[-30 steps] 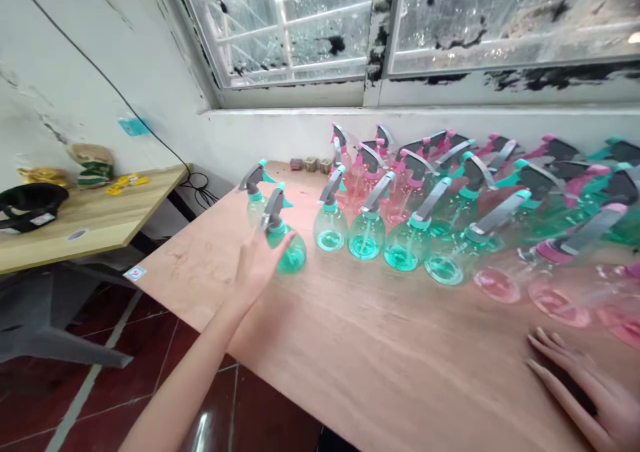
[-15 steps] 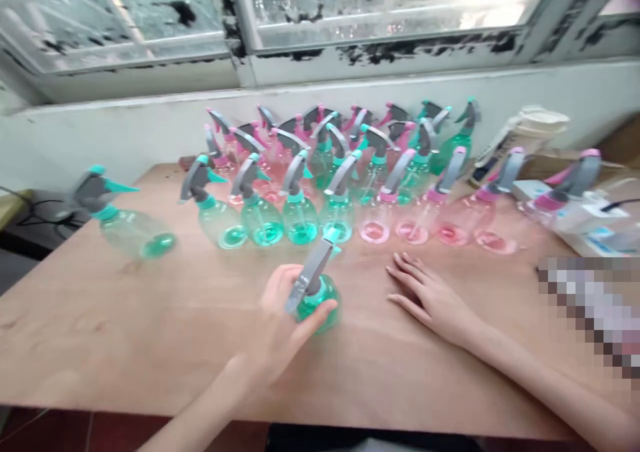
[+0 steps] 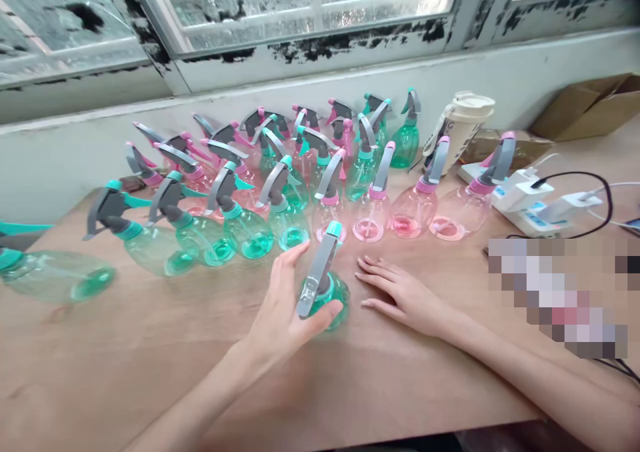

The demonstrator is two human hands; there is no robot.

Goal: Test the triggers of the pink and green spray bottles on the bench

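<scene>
A green spray bottle with a grey trigger head and turquoise nozzle stands upright in the middle of the table. My left hand is closed round its body, the thumb across the near side and the index finger stretched out behind; the other fingers are partly hidden. To the right of that bottle, my right hand lies flat on the wood, fingers extended, holding nothing. Just beyond both hands runs a row of spray bottles, green ones such as this green bottle on the left and pink ones such as this pink bottle on the right.
More pink and green bottles crowd behind the row, up to the wall. One green bottle stands apart at far left. At right are a white lidded cup, a cardboard box, a power strip with chargers and cables, and a blurred-out patch.
My left hand has brought the green spray bottle from the table's left side to the middle, near my right hand. The view has swung right; my right hand stays flat on the table.
</scene>
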